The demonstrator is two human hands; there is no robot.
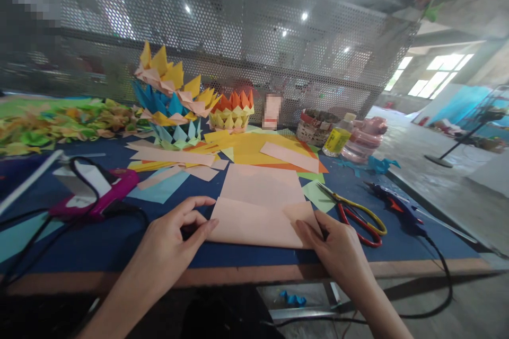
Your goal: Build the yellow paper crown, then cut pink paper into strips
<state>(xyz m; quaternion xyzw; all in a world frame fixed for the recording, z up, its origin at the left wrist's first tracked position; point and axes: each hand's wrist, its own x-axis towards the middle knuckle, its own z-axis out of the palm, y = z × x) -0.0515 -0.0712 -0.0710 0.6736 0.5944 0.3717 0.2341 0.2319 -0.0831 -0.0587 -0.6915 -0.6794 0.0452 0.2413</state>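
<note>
A light peach sheet of paper (254,217) lies in front of me near the table's front edge, its near part folded over toward the far side. My left hand (178,233) pinches the sheet's left edge between thumb and fingers. At the right edge, my right hand (336,238) grips the near corner, thumb on top and the other fingers partly hidden. Scissors (360,217) with red and yellow handles rest just beyond my right hand, partly over a pale green paper piece (318,195).
Folded-paper crowns (170,100) stand at the back left, beside piled paper pieces (79,122). Yellow sheets (254,147) lie behind the peach one. A glue gun (397,206), bottle (338,135) and basket (314,127) are on the right; a magenta device (95,198) with cables is left.
</note>
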